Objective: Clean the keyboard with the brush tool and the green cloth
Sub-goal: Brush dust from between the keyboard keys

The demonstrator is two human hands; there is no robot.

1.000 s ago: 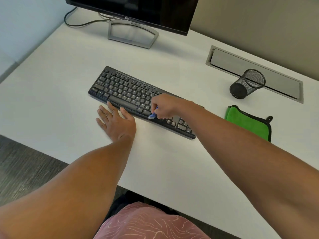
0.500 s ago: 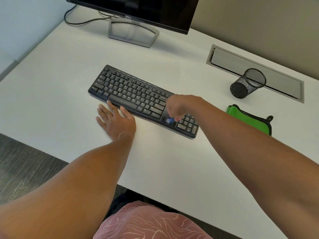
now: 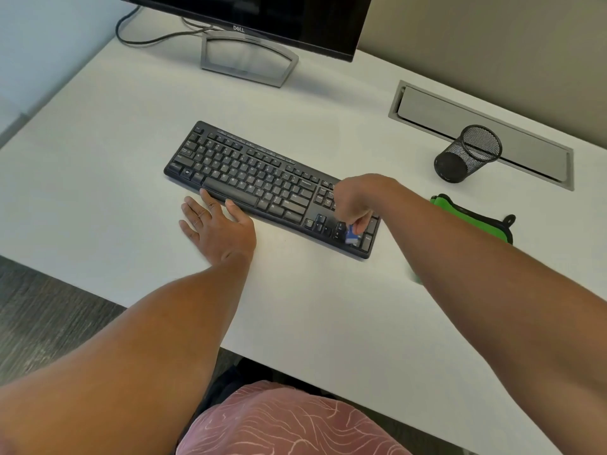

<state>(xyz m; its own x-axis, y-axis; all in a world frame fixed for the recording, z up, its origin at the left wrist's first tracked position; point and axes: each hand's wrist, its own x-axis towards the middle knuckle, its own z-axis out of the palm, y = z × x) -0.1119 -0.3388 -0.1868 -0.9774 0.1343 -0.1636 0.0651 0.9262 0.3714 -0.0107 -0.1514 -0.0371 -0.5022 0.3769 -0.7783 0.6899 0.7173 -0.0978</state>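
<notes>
Both forearms bare, no sleeves, no watch or rings visible. Lap garment [image 3: 289,421] dusty pink, thin pale branching line pattern.

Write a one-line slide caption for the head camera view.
Right hand sweeps a small blue brush over the keyboard while the left hand steadies it.

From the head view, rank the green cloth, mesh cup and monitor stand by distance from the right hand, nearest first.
1. Green cloth: on the desk just right of the right hand, partly behind the forearm.
2. Mesh cup: farther back and right, lying tipped.
3. Monitor stand: far back, to the left.
</notes>
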